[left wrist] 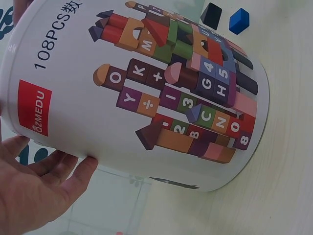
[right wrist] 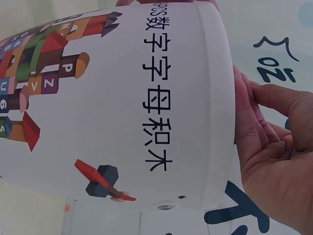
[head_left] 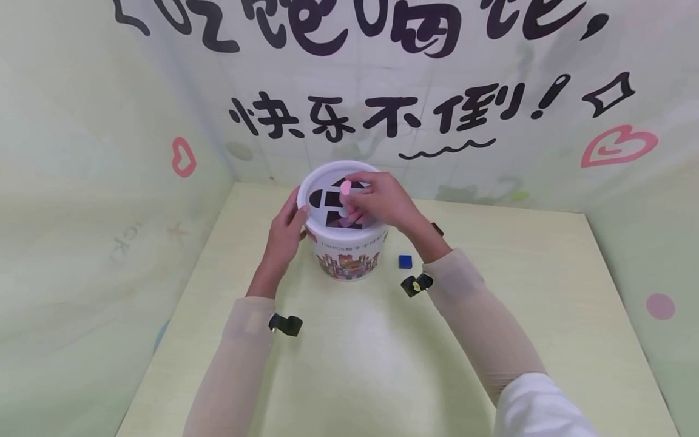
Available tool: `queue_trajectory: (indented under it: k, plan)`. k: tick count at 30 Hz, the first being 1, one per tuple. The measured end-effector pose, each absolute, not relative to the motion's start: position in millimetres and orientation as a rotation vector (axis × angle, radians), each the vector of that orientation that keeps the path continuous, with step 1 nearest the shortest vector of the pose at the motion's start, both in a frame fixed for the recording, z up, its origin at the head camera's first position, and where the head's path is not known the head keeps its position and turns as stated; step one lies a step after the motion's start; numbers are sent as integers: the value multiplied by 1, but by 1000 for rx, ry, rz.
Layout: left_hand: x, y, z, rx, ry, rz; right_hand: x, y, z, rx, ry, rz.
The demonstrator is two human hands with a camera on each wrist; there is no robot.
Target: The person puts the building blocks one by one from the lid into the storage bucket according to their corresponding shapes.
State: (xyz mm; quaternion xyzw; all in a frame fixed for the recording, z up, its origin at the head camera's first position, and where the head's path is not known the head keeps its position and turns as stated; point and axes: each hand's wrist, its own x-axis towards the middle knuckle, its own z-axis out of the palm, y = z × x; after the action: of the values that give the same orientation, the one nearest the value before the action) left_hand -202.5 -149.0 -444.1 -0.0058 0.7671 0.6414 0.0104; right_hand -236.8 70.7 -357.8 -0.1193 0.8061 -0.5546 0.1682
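Observation:
A white lidded bucket printed with colourful toy blocks stands on the table near the back wall. Its lid has several dark shaped cut-outs. My left hand grips the bucket's left side, thumb at the rim; in the left wrist view its fingertips touch the printed wall. Above the lid, my right hand pinches a pink block with a rounded end. Those fingers hide part of the cut-outs, and the right wrist view does not show the block.
A small blue block lies on the table right of the bucket. Beside it is a dark wedge-shaped block, partly behind the right wrist in the head view. Printed walls enclose the table's back and sides.

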Motion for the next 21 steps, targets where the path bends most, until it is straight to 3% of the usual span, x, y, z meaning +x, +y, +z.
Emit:
queue_trajectory:
  k: [21]
  plan:
    - [-200, -151, -444, 9, 2377, 1984, -242, 34, -367, -445, 2264, -1516]
